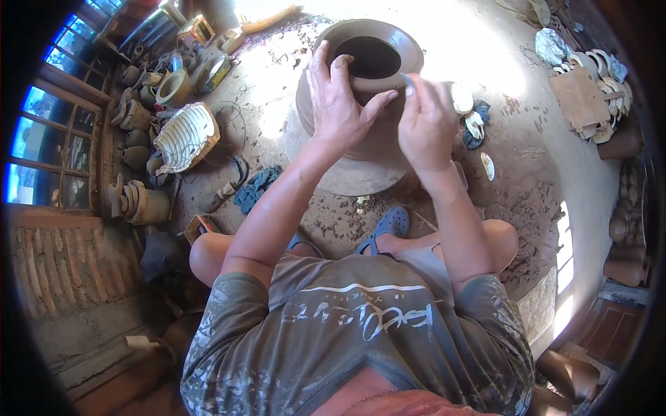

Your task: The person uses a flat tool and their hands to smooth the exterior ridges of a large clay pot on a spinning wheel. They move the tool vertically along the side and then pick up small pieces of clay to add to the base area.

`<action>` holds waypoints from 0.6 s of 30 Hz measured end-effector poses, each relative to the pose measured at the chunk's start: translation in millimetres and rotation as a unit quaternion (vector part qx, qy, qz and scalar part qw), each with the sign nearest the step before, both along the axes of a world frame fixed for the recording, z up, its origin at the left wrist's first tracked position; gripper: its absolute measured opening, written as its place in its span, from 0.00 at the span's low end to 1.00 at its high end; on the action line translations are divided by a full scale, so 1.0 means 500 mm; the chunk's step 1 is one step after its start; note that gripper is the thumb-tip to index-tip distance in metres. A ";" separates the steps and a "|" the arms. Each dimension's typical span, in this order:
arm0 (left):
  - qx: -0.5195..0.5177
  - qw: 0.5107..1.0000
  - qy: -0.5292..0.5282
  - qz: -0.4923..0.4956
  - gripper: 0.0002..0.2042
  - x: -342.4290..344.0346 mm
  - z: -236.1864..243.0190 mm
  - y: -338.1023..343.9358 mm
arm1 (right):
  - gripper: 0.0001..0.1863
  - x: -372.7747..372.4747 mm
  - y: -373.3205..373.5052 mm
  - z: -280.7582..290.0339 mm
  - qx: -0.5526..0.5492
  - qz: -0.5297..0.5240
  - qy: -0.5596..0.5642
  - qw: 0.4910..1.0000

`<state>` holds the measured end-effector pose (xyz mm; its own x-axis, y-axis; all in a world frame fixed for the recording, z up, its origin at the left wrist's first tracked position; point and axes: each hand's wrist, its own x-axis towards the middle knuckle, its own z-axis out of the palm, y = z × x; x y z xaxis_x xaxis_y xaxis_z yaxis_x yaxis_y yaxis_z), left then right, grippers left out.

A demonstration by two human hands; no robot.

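Below the near edge of the round disc [361, 180], a blue clog [393, 222] rests on the clay-strewn floor [333, 232]; a crumpled dark blue cloth [257, 189] lies off the disc's left edge. The pot [374, 84] stands upright near the disc's middle, mouth up, probably centred there for balance and for both hands to reach. The left hand [338, 104] is spread partly open, fingers over the rim's left side, thumb stretched along its near side, seemingly steadying the wall. The right hand [429, 123] is closed in a pinch on a small bluish piece [406, 80], apparently held so the tip points at the rim's near right; contact is unclear. Farther off, beyond the disc's left, lies a long curved tan piece [270, 19].
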<state>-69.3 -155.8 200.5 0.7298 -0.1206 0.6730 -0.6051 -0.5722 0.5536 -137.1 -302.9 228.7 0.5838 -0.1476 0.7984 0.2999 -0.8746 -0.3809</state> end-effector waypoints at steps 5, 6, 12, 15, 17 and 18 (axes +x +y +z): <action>0.021 0.999 -0.029 -0.003 0.45 0.010 -0.016 0.007 | 0.11 0.000 0.006 -0.003 0.020 0.107 -0.007 0.994; 0.023 0.999 -0.026 -0.003 0.45 0.004 -0.012 0.009 | 0.10 0.002 -0.009 0.005 0.017 0.078 -0.010 0.997; -0.005 0.999 -0.036 0.006 0.46 0.002 -0.016 -0.013 | 0.10 0.041 -0.061 0.027 0.007 0.013 0.040 0.999; 0.005 0.999 -0.035 0.015 0.47 0.006 -0.024 -0.012 | 0.10 0.009 0.000 0.021 -0.048 0.064 0.007 0.997; 0.019 0.999 -0.031 0.001 0.48 0.008 -0.023 0.000 | 0.09 -0.006 0.016 0.024 -0.024 0.145 0.017 0.989; 0.025 0.999 -0.025 -0.014 0.48 0.006 -0.018 0.014 | 0.09 -0.006 0.012 0.025 0.011 0.119 0.014 0.993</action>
